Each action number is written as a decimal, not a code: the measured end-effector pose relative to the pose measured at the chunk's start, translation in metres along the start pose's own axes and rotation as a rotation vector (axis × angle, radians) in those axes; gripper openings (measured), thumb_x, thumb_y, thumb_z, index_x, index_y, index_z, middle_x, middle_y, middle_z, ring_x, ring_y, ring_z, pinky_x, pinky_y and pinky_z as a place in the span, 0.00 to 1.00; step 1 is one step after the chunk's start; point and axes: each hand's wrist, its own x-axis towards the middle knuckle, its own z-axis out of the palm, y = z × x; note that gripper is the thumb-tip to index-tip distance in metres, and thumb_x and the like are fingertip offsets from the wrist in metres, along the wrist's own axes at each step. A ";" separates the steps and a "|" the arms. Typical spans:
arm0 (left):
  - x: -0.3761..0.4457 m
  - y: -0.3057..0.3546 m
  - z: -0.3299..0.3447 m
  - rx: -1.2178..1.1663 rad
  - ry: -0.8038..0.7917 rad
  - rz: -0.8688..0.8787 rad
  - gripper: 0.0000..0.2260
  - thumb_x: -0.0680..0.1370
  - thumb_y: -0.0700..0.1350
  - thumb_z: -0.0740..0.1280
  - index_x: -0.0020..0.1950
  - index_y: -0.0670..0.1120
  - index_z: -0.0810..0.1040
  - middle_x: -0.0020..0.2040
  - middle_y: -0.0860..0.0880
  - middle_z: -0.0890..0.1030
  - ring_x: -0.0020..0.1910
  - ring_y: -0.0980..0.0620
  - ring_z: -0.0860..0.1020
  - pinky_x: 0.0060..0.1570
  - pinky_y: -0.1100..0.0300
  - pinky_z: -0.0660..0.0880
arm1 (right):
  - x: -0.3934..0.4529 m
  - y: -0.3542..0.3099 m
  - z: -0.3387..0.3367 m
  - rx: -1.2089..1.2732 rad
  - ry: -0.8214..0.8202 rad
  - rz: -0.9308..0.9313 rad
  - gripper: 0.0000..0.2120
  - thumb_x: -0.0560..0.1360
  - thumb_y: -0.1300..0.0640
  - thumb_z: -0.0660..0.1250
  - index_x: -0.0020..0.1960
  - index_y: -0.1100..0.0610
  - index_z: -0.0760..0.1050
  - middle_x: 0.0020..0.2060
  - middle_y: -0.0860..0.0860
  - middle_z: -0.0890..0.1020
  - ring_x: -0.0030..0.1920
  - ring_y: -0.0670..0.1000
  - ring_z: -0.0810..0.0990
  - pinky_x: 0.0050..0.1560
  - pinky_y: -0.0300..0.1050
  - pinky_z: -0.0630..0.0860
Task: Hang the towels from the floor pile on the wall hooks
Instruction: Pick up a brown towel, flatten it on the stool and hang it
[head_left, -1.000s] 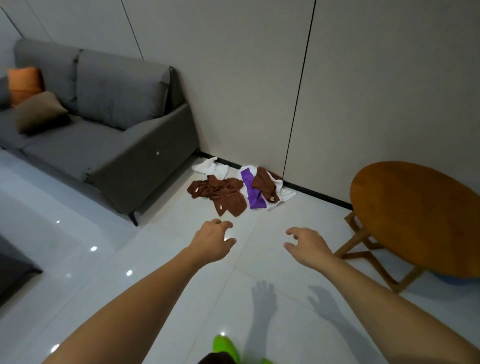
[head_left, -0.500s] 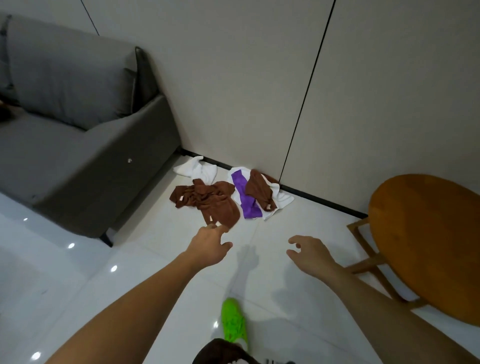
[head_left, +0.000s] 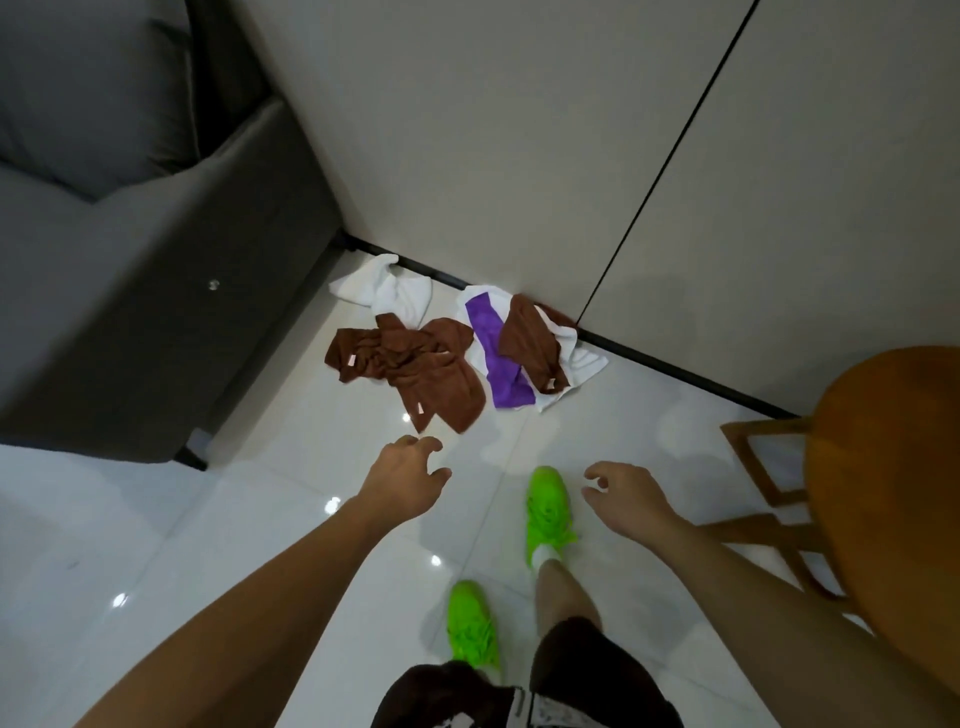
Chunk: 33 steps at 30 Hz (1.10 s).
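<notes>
towels (head_left: 457, 353): crumpled brown, white, purple heap | hands: left (head_left: 405, 480), right (head_left: 626, 496) loosely spread, empty

Corner of a room with pale panelled wall, glossy white floor, sofa and round table

A pale beige panelled wall (head_left: 519, 130) fills the picture from eleven to two o'clock, cut by a thin dark vertical seam (head_left: 670, 161) and ending in a black skirting strip (head_left: 675, 371) where it meets the floor. The glossy white tiled floor (head_left: 156, 545) shows small bright reflections of ceiling lights and faint grout lines. At nine to ten o'clock stands a dark grey fabric sofa (head_left: 130, 260), its armrest end just beside the wall, on a short black foot. At three to four o'clock sits a round orange-brown wooden table (head_left: 893, 467) on a slatted wooden frame.
</notes>
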 end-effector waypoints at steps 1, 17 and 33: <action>0.013 0.001 0.001 -0.009 -0.006 -0.012 0.21 0.80 0.54 0.67 0.71 0.48 0.73 0.67 0.44 0.76 0.65 0.45 0.75 0.64 0.54 0.71 | 0.017 -0.001 -0.003 0.001 -0.008 0.002 0.16 0.77 0.52 0.69 0.63 0.55 0.79 0.60 0.55 0.82 0.61 0.55 0.79 0.59 0.43 0.72; 0.222 0.050 0.014 -0.155 -0.088 -0.205 0.19 0.80 0.50 0.67 0.69 0.47 0.75 0.65 0.43 0.77 0.65 0.44 0.75 0.62 0.55 0.70 | 0.287 0.005 -0.041 0.020 -0.184 0.099 0.14 0.76 0.53 0.68 0.60 0.55 0.81 0.59 0.54 0.83 0.62 0.56 0.79 0.62 0.44 0.72; 0.454 -0.085 0.168 -0.167 0.012 -0.158 0.12 0.77 0.45 0.71 0.59 0.44 0.82 0.58 0.44 0.81 0.56 0.42 0.79 0.55 0.54 0.73 | 0.585 0.011 0.145 -0.055 0.200 -0.116 0.08 0.74 0.57 0.65 0.40 0.59 0.80 0.38 0.61 0.82 0.41 0.64 0.80 0.39 0.48 0.71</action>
